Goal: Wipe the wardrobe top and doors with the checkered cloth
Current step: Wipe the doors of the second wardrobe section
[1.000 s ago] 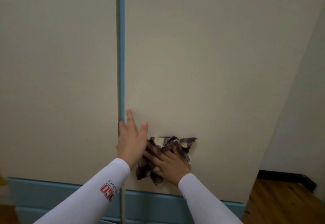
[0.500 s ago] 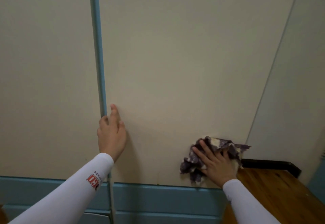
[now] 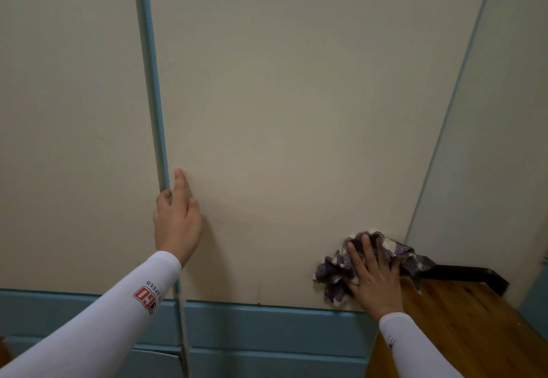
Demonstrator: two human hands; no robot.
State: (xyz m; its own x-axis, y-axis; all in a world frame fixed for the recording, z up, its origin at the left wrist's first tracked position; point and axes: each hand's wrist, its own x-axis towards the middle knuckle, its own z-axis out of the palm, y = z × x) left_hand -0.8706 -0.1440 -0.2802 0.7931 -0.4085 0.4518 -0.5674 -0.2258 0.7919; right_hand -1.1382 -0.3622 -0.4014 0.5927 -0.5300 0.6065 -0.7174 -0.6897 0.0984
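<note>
The cream wardrobe door (image 3: 281, 110) fills the head view, with a blue strip (image 3: 149, 81) along its left edge. A crumpled purple-and-white checkered cloth (image 3: 398, 248) lies against the door's lower right corner. My right hand (image 3: 375, 276) presses it flat to the door with straight, spread fingers. My left hand (image 3: 176, 220) is on the door's left edge, low down. One finger lies straight on the door face and the others hook round the blue strip.
A second cream door (image 3: 65, 140) stands to the left. A blue base panel (image 3: 267, 330) runs below both doors. A pale wall (image 3: 504, 140) rises to the right, with a wooden floor (image 3: 459, 333) and black skirting (image 3: 474, 274) below it.
My right hand slid the cloth from beside my left hand across to the door's right lower corner. My left hand stayed on the door's left edge.
</note>
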